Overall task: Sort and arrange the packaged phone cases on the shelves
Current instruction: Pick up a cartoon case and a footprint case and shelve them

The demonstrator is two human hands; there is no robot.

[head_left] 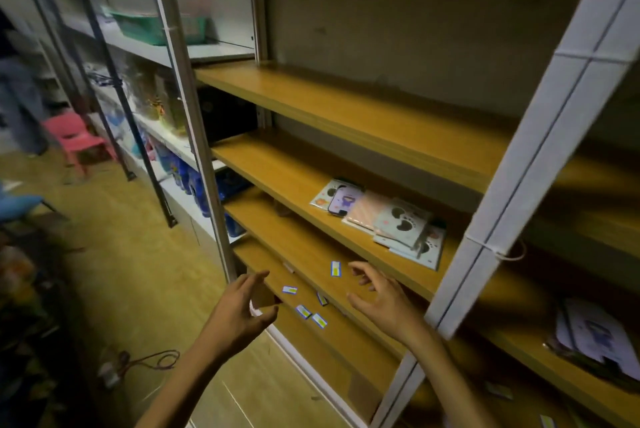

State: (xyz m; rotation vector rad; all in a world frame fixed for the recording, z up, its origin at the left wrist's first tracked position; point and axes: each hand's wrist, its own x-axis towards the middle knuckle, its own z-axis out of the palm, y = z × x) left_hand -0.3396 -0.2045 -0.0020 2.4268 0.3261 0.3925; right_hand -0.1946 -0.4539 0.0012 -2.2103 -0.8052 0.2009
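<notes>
- The packaged phone cases (381, 216) lie in a loose, overlapping row on the wooden shelf (277, 164), up and to the right of our fingers; a second batch (595, 337) sits on a shelf in the next bay, far right of our fingers, dim and partly hidden.
- Our left hand (239, 310) hangs in front of the lower shelves, fingers (254, 280) spread and loosely bent, holding nothing.
- Between the fingers of the two hands, small blue-and-yellow labels (304, 310) lie scattered on the lower shelf boards, with one more label (336, 268) on the shelf edge just left of our right fingers.
- Our right hand (381, 296) is raised below the front edge of the shelf with the cases, fingers (363, 270) spread and empty, not touching any packet.
- We judge we are between grasps, about to reach for the row; the next move calls for lifting our right fingers up and over the shelf lip onto the nearest packet.
- The packets overlap, so pulling one could drag its neighbours toward the edge.
- The grey upright post (540, 157) stands right of our fingers and blocks a straight reach to the far batch.
- Far left of our fingers, neighbouring racks hold a green basket (149, 28) and blurred goods, and a pink chair (72, 137) stands on the floor.
</notes>
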